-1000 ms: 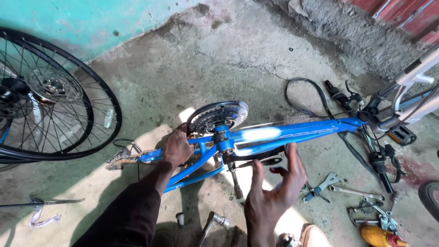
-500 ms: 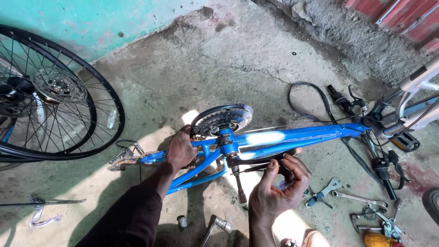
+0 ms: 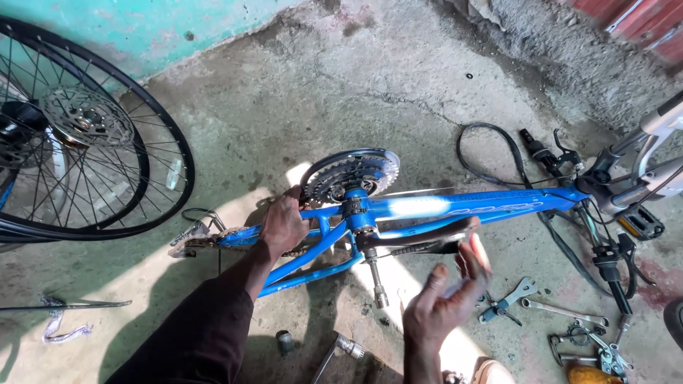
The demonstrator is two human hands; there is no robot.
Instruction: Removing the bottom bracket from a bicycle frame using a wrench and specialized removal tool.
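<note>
A rough grey concrete floor (image 3: pixel 370 85) fills the view, stained and cracked, with a bright patch of sunlight near the centre. At eleven o'clock stands a turquoise painted wall (image 3: pixel 163 25), chipped along its base. At one o'clock rises a coarse grey plastered wall (image 3: pixel 569 43).

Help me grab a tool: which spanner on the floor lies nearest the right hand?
The blue-handled spanner, just right of the right hand; the plain silver one lies farther right.
</note>
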